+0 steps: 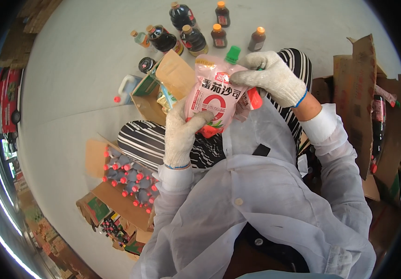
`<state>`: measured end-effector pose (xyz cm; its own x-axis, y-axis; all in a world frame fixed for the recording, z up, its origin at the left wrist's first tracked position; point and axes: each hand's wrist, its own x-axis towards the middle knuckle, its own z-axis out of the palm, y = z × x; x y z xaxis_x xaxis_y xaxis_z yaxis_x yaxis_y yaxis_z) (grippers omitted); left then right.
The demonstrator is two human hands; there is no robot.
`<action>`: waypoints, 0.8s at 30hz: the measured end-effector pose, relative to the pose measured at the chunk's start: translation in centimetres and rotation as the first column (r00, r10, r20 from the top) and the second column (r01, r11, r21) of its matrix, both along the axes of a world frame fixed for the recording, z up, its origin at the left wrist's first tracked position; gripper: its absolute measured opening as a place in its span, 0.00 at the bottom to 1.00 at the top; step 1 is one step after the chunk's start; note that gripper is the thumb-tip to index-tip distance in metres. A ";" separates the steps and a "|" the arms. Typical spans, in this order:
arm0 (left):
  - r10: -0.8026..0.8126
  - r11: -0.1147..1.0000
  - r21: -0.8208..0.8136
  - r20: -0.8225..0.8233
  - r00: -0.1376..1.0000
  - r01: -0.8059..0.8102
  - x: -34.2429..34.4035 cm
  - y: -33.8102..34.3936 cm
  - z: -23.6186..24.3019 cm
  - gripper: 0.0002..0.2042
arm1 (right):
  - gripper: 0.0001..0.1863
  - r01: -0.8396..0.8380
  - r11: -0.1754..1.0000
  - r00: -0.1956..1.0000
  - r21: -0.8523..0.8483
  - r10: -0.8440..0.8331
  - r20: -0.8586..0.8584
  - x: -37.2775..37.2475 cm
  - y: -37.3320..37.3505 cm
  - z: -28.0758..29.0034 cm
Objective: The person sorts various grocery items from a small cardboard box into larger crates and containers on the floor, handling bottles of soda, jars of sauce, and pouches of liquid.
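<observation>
a pink pouch [215,95] lies between my gloved hands, long axis tilted, top leaning right and away from me. my right hand [276,78], nearer the top, pinches its upper right edge; my left hand [180,134] grips the lower left, thumb across the front. its green cap [232,54] points up.

Bold dark Chinese characters [220,88] are running across the pink pouch [200,83], a red emblem [222,76] is sitting above them, and a red ring-shaped figure [214,105] is standing below, while the dark bottles [163,39] are showing labels too small to read.
</observation>
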<state>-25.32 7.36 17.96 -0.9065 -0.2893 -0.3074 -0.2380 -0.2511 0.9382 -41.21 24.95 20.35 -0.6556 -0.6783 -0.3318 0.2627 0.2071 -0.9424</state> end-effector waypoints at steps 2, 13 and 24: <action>-0.008 1.000 -0.020 -0.002 1.000 0.008 -0.2 0.2 -0.1 0.20 | 0.11 0.044 0.999 0.999 0.000 -0.044 -0.011 0.3 0.4 0.1; 0.102 0.993 0.075 -0.195 0.975 -0.088 -2.8 -3.7 -4.4 0.21 | 0.12 0.307 0.895 0.864 -0.323 -0.404 -0.299 -1.2 9.0 9.5; 0.349 0.934 -0.093 0.017 0.937 -0.346 -4.5 -12.5 -8.0 0.15 | 0.09 0.736 0.442 -0.011 -0.514 -0.750 -0.661 -0.2 28.6 16.1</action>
